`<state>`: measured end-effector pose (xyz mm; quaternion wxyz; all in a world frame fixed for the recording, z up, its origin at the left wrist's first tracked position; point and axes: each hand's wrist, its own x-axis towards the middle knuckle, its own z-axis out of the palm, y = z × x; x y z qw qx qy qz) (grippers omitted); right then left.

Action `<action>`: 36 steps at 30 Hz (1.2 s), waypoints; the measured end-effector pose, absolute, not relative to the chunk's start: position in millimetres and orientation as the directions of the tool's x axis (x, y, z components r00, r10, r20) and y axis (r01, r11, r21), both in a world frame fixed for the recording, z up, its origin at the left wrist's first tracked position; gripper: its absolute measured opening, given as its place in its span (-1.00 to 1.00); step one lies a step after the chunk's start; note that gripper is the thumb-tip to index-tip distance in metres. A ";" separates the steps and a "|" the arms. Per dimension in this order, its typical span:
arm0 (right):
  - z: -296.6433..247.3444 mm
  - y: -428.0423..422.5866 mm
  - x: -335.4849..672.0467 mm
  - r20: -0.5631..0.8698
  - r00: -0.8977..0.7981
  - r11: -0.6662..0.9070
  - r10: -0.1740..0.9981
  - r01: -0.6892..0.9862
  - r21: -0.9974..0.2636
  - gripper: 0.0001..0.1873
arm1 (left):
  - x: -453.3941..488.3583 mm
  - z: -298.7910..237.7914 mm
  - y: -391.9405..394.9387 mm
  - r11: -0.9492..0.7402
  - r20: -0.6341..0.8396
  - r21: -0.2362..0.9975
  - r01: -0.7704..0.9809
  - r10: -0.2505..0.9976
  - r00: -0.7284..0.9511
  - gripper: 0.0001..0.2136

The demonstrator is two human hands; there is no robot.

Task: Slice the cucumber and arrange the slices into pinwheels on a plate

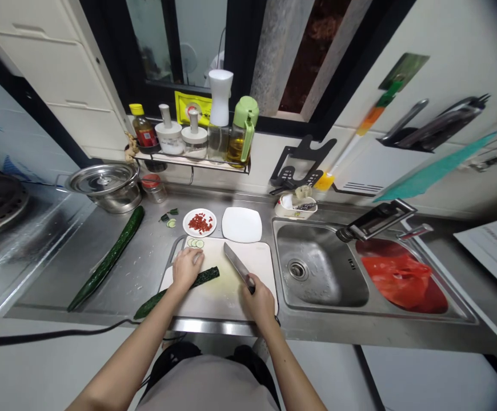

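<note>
A few cucumber slices (196,243) lie at the top of the cutting board (231,305); most of the cut cucumber (208,275) remains unsliced, slanting under my left wrist and past the board's edge. My hands are apart: the right (257,299) grips the knife (236,261), while the left (187,267) curls beside the slices, whether pinching one I can't tell. A whole cucumber (111,257) waits on the steel desk (98,234), with a sink (343,288) to my right and a window (240,34) ahead.
</note>
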<state>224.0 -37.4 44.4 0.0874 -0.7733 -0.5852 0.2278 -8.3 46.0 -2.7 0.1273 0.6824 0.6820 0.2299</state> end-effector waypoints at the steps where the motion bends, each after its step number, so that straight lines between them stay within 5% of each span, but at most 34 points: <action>1: 45.4 -36.8 223.0 -0.272 0.215 -0.315 0.938 0.857 -0.407 -0.61 | -5.9 -2.5 37.1 -0.091 0.156 0.498 0.862 0.988 0.014 -0.75; 8: 48.4 -31.6 206.7 -0.309 0.056 -0.184 0.949 0.896 -0.403 -0.69 | 10.5 -8.8 1.8 -0.363 0.254 0.460 0.810 0.928 0.272 -0.76; 15: 57.6 -29.7 184.5 -0.384 -0.046 -0.105 0.922 0.926 -0.363 -0.66 | 8.6 -18.5 7.3 -0.457 0.328 0.454 0.765 0.884 0.333 -0.77; 36: 62.8 -30.0 175.3 -0.447 -0.073 -0.073 0.892 0.951 -0.302 -0.69 | 9.2 -18.4 5.9 -0.435 0.271 0.479 0.762 0.899 0.343 -0.73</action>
